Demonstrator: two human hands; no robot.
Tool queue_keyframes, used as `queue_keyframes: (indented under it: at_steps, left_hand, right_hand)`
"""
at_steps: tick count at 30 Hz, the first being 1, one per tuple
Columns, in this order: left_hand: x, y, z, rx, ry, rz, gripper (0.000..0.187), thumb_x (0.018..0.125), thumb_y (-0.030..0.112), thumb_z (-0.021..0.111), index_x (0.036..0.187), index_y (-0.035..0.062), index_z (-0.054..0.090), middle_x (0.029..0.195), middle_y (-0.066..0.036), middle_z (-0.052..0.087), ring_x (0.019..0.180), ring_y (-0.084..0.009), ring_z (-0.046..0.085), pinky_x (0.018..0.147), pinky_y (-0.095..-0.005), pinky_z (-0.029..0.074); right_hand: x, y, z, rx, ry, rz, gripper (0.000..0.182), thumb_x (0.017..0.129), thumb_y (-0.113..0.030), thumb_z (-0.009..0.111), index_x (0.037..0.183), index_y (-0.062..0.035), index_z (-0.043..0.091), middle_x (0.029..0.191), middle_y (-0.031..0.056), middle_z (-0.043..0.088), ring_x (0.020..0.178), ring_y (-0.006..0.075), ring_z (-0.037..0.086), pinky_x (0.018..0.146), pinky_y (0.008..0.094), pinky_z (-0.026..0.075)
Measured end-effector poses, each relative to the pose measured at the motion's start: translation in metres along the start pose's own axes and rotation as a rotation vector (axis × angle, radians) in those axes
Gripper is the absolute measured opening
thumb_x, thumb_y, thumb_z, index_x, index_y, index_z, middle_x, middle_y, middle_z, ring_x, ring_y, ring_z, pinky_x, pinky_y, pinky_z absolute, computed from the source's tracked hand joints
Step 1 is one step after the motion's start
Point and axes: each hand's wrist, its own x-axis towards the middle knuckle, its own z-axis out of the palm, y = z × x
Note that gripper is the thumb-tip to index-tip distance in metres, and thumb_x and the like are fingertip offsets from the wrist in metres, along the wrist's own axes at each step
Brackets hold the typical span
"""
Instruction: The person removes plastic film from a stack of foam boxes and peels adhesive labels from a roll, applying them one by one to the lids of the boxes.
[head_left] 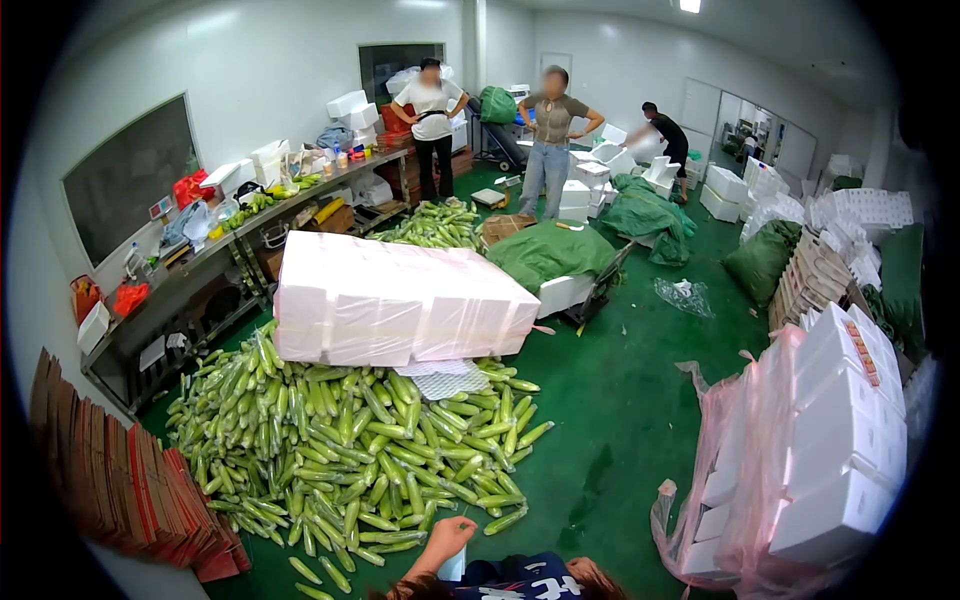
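Observation:
At the bottom centre, my left hand [449,537] is raised close to my body, its fingers curled together around something small and green that I cannot make out. Just beyond it spreads a large heap of long green vegetables [330,450], many in clear plastic wrap. A long white foam block or stack of boxes in pinkish film [400,300] rests on the back of the heap, with white mesh padding [445,380] at its lower edge. Beside my dark clothing, at the bottom, my right hand cannot be made out.
Stacked white foam boxes [830,440] in torn pink film stand at right. Flattened cardboard [130,475] leans at left, below a long bench [230,235]. Green cloth [555,250] covers a load ahead. Two people stand and another person bends at the back.

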Motion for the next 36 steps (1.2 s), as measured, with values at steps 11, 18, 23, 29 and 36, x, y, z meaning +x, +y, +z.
queue_keyframes:
  at_steps: [11, 18, 23, 29, 36]
  left_hand:
    - [-0.004, -0.005, -0.005, -0.021, 0.017, -0.004, 0.015, 0.081, 0.015, 0.065, 0.091, 0.0058, 0.070, 0.060, -0.006, 0.063, 0.052, -0.0080, 0.052, 0.051, -0.0260, 0.043]
    - [-0.002, -0.009, -0.003, -0.006, 0.042, 0.022, 0.015, 0.079, 0.018, 0.065, 0.088, 0.0069, 0.070, 0.055, -0.007, 0.060, 0.048, -0.0132, 0.052, 0.050, -0.0297, 0.044]
    - [-0.001, -0.013, 0.000, -0.056, 0.065, 0.045, 0.015, 0.078, 0.021, 0.066, 0.086, 0.0088, 0.071, 0.052, -0.009, 0.056, 0.045, -0.0184, 0.052, 0.050, -0.0331, 0.044]
    - [-0.002, -0.008, -0.001, -0.046, 0.054, 0.029, 0.015, 0.078, 0.019, 0.065, 0.087, 0.0080, 0.070, 0.053, -0.010, 0.059, 0.046, -0.0177, 0.054, 0.051, -0.0323, 0.046]
    - [-0.002, -0.005, -0.004, -0.039, 0.017, 0.007, 0.015, 0.080, 0.017, 0.064, 0.090, 0.0063, 0.070, 0.059, -0.009, 0.063, 0.051, -0.0145, 0.058, 0.053, -0.0293, 0.047]
  right_hand:
    - [0.049, 0.078, 0.028, -0.395, -0.218, -0.542, 0.037, 0.069, -0.041, 0.070, 0.092, -0.0114, 0.072, 0.094, 0.0129, 0.069, 0.092, 0.0281, 0.065, 0.081, 0.0357, 0.052]
    - [-0.003, -0.002, -0.001, -0.067, -0.120, 0.183, 0.038, 0.073, -0.040, 0.069, 0.095, -0.0102, 0.072, 0.095, 0.0136, 0.069, 0.090, 0.0236, 0.066, 0.081, 0.0338, 0.052]
    - [-0.003, -0.008, 0.000, -0.026, -0.085, 0.177, 0.037, 0.072, -0.039, 0.069, 0.095, -0.0105, 0.072, 0.093, 0.0121, 0.070, 0.089, 0.0232, 0.066, 0.081, 0.0338, 0.052]
    - [-0.007, -0.013, -0.002, -0.035, -0.057, 0.207, 0.039, 0.072, -0.040, 0.070, 0.095, -0.0091, 0.072, 0.091, 0.0125, 0.070, 0.088, 0.0226, 0.067, 0.082, 0.0332, 0.052]
    - [-0.002, 0.000, 0.002, 0.014, -0.091, 0.192, 0.039, 0.071, -0.041, 0.070, 0.095, -0.0089, 0.072, 0.093, 0.0128, 0.070, 0.088, 0.0235, 0.066, 0.082, 0.0330, 0.051]
